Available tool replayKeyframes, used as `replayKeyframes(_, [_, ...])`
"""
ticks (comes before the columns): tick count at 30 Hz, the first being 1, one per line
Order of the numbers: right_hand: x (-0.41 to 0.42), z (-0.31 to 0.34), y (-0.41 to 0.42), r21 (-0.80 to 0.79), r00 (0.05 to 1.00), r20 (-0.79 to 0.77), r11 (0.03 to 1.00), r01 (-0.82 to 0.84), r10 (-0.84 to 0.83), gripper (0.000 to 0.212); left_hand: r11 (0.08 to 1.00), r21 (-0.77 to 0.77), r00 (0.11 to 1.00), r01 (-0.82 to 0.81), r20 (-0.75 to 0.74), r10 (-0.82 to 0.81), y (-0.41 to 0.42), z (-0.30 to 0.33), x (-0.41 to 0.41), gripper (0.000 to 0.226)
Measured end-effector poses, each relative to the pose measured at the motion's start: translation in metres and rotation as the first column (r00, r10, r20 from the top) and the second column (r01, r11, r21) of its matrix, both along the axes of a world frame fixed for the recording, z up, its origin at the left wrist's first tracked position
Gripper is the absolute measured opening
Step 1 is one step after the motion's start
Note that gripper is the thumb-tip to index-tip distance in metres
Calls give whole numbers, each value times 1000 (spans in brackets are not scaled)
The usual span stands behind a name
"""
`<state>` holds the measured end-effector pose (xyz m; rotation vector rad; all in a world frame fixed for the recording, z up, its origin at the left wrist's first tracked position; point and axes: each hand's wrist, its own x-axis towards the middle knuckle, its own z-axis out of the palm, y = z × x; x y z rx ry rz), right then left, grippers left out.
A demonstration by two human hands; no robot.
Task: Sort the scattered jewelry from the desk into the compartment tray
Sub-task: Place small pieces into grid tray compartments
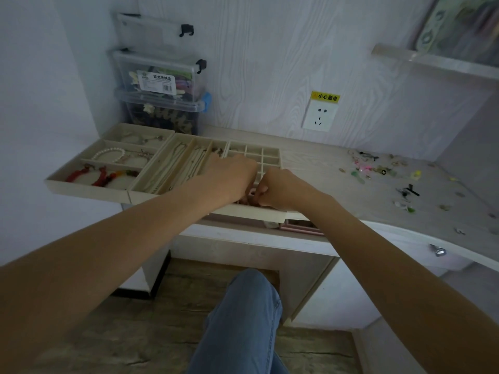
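Note:
Three beige trays sit side by side on the desk. The left tray (64, 182) holds a pearl bracelet (108, 155) and red bracelets (101, 178). The middle tray (140, 195) has long slots with chains. Over the front of the grid tray (272, 152), my left hand (229, 179) reaches down with curled fingers, its fingertips hidden. My right hand (283, 188) is curled tight beside it and pinches a small pink piece (252, 190) that shows between the two hands. Scattered jewelry (378, 170) lies on the right of the desk.
Clear storage boxes (162, 85) are stacked at the back left against the wall. A wall socket (320, 117) sits behind the desk. A shelf (432, 60) juts out at upper right. A drawer knob (438, 250) is below the desk's right edge. My knee (243, 306) is under the desk.

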<state>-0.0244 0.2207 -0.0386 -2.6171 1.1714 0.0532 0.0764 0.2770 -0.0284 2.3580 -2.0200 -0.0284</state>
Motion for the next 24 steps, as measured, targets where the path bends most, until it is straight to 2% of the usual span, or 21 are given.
replayKeyframes(3, [1,-1,-1,-10,1000,-2,1000,-5,5,27,999,-54,1000,3,-14,-4,-1,-2,1,36])
replayKeyframes(8, [0,1,2,8,1000,-3,1000,-1,1,26,998,-69,1000,9,3,-9,0,-3,0,33])
replayKeyframes(11, [-1,5,5,13,1000,-15,1000,5,-5,24,998,-55,997,-2,76,6,0,-4,-4,35])
replayKeyframes(14, [-3,8,8,10,1000,-13,1000,13,-13,37,999,-31,983,18,181,-12,2,-5,-11,24])
replayKeyframes(17, [-3,9,10,10,1000,-12,1000,14,-14,39,999,-31,971,19,239,-11,3,-6,-12,33])
replayKeyframes(22, [-2,9,11,7,999,-8,999,33,-33,39,997,-64,981,-41,189,52,-1,-9,-12,38])
replayKeyframes(24, [-3,9,11,8,999,-6,999,37,-37,39,997,-58,980,-49,192,59,-3,-9,-14,24])
